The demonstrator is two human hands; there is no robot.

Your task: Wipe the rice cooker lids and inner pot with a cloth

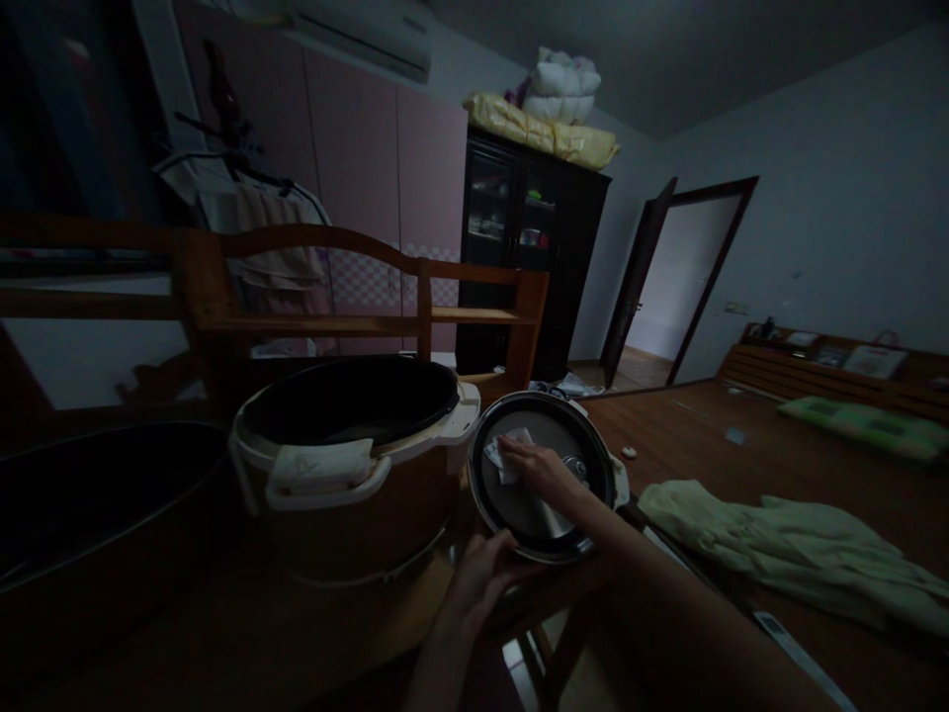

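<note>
A round pressure cooker lid is tipped up with its metal inner face toward me, beside the cooker. At its lower edge my left hand holds the rim, the thumb on top and the other fingers partly hidden. My right hand presses a crumpled white tissue against the inner face, left of the small round metal fitting in the middle. To the left stands the white-and-brown electric pressure cooker, uncovered, with a dark interior and a white handle at the front.
A large dark pot stands at the far left on the wooden table. Behind the cooker runs a wooden shelf rail. On the right, a pale green cloth lies on a brown wooden surface, with a small white object near the lid.
</note>
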